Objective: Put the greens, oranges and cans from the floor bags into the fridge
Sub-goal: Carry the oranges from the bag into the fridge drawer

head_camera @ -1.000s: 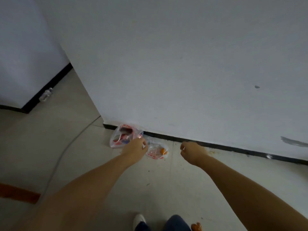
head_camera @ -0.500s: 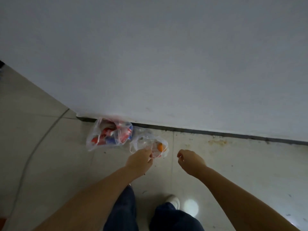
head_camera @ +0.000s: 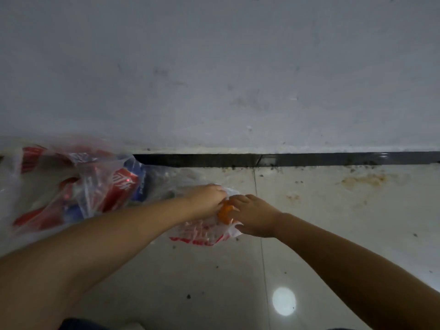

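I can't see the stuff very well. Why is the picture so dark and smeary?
Head view: the room is dim; the bag of cans at left is smeared by motion blur; a round bright glare spot shines on the floor tiles; the baseboard looks slightly bowed by the wide lens.

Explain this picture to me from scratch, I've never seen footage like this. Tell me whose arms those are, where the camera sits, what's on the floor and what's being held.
No machine here: a person wears one wide-angle camera on the head, looking forward and down, so the two bare arms coming in from the bottom are the wearer's own. The left hand and the right hand meet over a small clear plastic bag with red print, lying on the tiled floor near the wall. Between the hands sits an orange; both hands' fingers curl around it and the bag's plastic, though how much is fruit and how much is plastic is hard to tell. To the left lies a bigger clear bag with red and blue packaging inside, blurred. A black baseboard runs along the wall's foot.
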